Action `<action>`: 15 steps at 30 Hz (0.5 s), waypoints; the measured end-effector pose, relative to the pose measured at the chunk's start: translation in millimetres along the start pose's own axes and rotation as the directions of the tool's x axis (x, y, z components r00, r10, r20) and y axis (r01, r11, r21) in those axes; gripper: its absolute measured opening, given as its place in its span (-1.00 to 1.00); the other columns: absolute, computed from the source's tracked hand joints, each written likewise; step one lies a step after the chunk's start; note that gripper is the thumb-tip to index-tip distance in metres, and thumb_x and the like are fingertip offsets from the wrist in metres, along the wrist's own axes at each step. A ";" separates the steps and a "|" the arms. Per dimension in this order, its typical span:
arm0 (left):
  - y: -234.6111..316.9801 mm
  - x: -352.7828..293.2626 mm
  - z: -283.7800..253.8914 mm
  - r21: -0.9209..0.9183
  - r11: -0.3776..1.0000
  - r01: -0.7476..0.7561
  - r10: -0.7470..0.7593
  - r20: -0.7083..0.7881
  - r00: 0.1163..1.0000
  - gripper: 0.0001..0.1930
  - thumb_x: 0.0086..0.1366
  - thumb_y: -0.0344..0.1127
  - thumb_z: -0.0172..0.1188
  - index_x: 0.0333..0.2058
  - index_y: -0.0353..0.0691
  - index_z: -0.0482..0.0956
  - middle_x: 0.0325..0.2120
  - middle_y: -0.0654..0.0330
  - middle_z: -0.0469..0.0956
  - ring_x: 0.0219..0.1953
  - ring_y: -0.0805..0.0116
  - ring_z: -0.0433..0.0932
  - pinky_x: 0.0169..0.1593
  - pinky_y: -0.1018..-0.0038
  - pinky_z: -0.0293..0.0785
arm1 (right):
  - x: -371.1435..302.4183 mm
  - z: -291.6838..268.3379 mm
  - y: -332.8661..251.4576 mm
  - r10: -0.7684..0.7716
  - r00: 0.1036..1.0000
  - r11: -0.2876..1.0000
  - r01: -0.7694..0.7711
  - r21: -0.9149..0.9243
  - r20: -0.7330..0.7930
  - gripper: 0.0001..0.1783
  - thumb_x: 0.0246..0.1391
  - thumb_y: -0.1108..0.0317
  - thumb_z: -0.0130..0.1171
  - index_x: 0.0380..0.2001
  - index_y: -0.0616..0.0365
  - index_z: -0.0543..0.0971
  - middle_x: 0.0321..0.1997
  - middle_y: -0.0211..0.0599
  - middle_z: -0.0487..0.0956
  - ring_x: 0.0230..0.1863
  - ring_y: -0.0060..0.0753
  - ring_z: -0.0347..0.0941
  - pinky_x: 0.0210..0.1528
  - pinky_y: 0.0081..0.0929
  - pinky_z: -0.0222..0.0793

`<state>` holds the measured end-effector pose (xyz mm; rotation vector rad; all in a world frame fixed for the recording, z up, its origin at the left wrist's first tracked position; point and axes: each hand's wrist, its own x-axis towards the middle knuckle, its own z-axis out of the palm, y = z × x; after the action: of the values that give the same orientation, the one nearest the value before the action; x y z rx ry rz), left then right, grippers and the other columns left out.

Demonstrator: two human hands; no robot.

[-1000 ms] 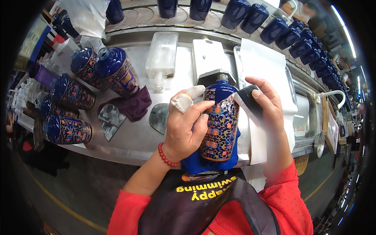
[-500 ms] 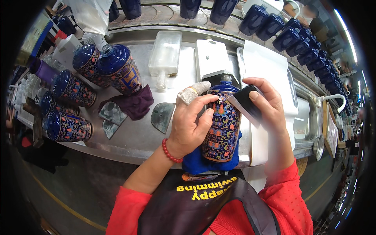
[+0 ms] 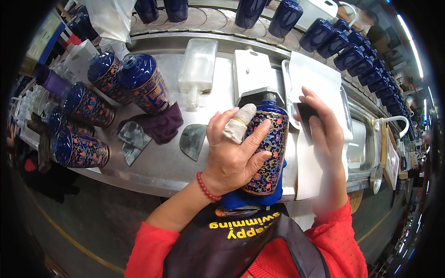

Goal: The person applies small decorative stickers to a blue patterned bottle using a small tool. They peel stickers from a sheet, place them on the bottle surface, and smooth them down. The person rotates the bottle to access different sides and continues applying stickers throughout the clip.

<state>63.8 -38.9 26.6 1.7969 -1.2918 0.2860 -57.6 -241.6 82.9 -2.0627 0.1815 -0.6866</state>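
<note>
A dark blue bottle (image 3: pixel 266 162) with a colourful floral pattern lies tilted in front of me, its clear neck pointing away. My left hand (image 3: pixel 238 155) grips it from the left, with thumb and forefinger spread on the patterned face. A pale cloth cover wraps one finger of that hand. Just right of the bottle, apart from it, my right hand (image 3: pixel 327 127) holds a flat black scraper (image 3: pixel 306 115) between thumb and fingers. Part of the scraper is hidden by the fingers. Under the bottle's base is a blue cloth (image 3: pixel 273 197).
Several patterned bottles (image 3: pixel 87 149) stand at the left beside a purple cloth (image 3: pixel 160 125) and dark rounded plates (image 3: pixel 192 140). A clear bottle (image 3: pixel 198 65) lies behind. White paper sheets (image 3: pixel 315 74) cover the right side. Plain blue bottles (image 3: pixel 285 18) line the far conveyor (image 3: pixel 211 21).
My right hand has moved the scraper off the bottle to the right. My left hand has shifted right over the patterned face. Bottles on the conveyor have moved right.
</note>
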 end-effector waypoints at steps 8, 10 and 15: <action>2.3 8.2 1.0 0.094 0.995 -0.020 0.016 0.045 0.999 -0.36 0.46 0.17 0.07 0.25 -0.24 0.54 0.21 -0.14 0.48 0.33 -0.13 0.19 0.42 0.02 -0.04 | -20.3 15.7 7.3 -0.128 0.964 0.836 0.231 -0.498 0.233 -0.54 0.22 0.58 0.19 0.20 0.13 0.58 0.43 -0.04 0.37 0.41 -0.03 0.31 0.41 -0.22 0.29; 1.3 9.2 1.8 0.114 0.994 -0.008 0.003 0.046 0.999 -0.35 0.46 0.18 0.07 0.26 -0.25 0.52 0.23 -0.16 0.45 0.32 -0.14 0.19 0.42 0.02 -0.03 | -21.8 19.8 8.3 -0.111 0.975 0.828 0.197 -0.525 0.191 -0.49 0.18 0.60 0.21 0.20 0.05 0.59 0.38 -0.07 0.43 0.39 -0.01 0.34 0.41 -0.23 0.31; -0.9 5.0 1.6 0.095 0.995 0.010 -0.015 0.043 0.999 -0.35 0.48 0.18 0.04 0.27 -0.25 0.51 0.23 -0.19 0.44 0.32 -0.15 0.19 0.42 0.02 -0.03 | -19.6 19.2 7.6 -0.172 0.963 0.758 0.265 -0.596 0.209 -0.49 0.16 0.64 0.19 0.18 0.06 0.60 0.33 -0.05 0.47 0.34 0.03 0.37 0.37 -0.22 0.34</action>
<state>66.3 -43.3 28.3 1.8999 -1.3165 0.3071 -62.5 -224.3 60.8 -2.8013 0.0870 -0.6718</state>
